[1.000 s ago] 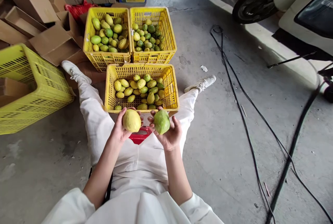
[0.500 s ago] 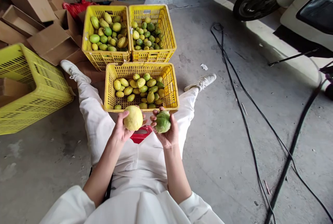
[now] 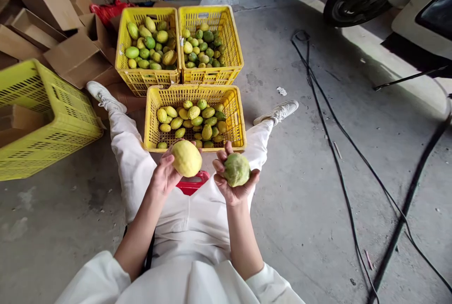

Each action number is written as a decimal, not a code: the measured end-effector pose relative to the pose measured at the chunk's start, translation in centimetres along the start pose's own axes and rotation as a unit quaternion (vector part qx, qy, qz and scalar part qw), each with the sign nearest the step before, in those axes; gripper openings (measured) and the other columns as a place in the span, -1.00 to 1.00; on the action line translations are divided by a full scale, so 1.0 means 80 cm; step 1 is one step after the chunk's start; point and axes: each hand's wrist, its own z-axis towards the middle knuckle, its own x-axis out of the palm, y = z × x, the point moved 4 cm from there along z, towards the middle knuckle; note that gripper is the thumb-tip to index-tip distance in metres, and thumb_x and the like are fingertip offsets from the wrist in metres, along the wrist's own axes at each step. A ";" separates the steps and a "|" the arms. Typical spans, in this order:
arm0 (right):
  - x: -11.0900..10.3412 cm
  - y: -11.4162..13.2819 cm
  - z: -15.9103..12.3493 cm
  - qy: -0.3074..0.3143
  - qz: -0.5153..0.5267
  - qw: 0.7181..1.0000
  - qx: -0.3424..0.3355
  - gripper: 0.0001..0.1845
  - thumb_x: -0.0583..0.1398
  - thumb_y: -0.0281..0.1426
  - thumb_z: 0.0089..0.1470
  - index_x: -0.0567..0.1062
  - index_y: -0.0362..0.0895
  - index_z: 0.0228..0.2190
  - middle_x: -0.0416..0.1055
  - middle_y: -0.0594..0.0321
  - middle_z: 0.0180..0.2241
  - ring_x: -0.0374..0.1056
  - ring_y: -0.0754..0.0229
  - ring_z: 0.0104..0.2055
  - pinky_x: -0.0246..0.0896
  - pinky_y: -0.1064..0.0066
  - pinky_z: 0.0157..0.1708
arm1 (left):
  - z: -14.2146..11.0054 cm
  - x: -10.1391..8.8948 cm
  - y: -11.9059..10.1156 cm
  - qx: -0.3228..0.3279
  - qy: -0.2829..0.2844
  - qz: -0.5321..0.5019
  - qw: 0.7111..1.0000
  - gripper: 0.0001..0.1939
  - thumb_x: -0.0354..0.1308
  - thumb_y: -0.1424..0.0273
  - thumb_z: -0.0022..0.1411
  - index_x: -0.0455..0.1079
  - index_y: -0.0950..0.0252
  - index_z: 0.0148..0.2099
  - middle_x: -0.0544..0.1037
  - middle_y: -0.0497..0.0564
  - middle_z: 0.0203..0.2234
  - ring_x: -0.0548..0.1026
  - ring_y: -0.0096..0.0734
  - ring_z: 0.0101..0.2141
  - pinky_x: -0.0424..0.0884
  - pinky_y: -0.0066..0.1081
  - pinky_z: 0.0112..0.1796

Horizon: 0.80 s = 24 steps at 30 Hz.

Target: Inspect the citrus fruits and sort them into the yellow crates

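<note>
- Left forearm [image 3: 143, 228]: bare, slanting forward and inward.
- Left hand [image 3: 165, 176]: closed in a grasp, left thumb [image 3: 166, 160] along the outer side (the opposing digits are mostly hidden).
- Right forearm [image 3: 243, 238]: bare, extended nearly straight forward.
- Right hand [image 3: 232, 193]: palm upward, grasping; fingers [image 3: 219, 166] curled inward, right thumb [image 3: 253, 179] opposite.
- Both hands: apart, at similar height.

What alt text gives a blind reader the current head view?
A left hand holds a yellow fruit, the right hand a green fruit, before a yellow crate of fruit. Two more fruit crates stand beyond.
</note>
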 end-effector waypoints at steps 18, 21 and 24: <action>0.000 0.009 -0.006 -0.039 -0.113 0.990 -0.076 -0.39 0.36 -0.27 -0.24 0.45 0.07 -0.05 0.39 0.19 0.03 0.29 -0.01 0.11 0.30 0.02 0.04 | -0.010 0.009 -0.005 -0.070 0.019 -0.037 0.997 -0.48 0.19 0.26 -0.06 0.40 0.32 -0.01 0.52 0.17 -0.21 0.47 0.03 -0.06 0.45 -0.05 -0.10; 0.001 0.007 -0.001 -0.038 -0.077 0.993 -0.077 -0.29 0.42 -0.06 -0.36 0.47 0.01 -0.10 0.44 0.21 -0.14 0.38 0.14 -0.14 0.43 0.33 -0.24 | -0.008 0.001 0.003 -0.055 0.027 -0.018 0.998 -0.34 0.37 0.18 -0.21 0.41 0.32 -0.02 0.49 0.12 -0.28 0.48 -0.06 -0.14 0.46 -0.19 -0.15; 0.003 0.003 0.002 -0.023 -0.038 0.998 -0.046 -0.38 0.39 0.01 -0.34 0.48 -0.03 -0.23 0.35 0.31 -0.42 0.27 0.28 -0.45 0.34 0.47 -0.50 | -0.002 -0.002 0.016 -0.066 0.045 -0.034 0.996 -0.24 0.47 0.05 -0.42 0.44 0.35 -0.15 0.43 0.04 -0.42 0.45 -0.28 -0.34 0.47 -0.37 -0.31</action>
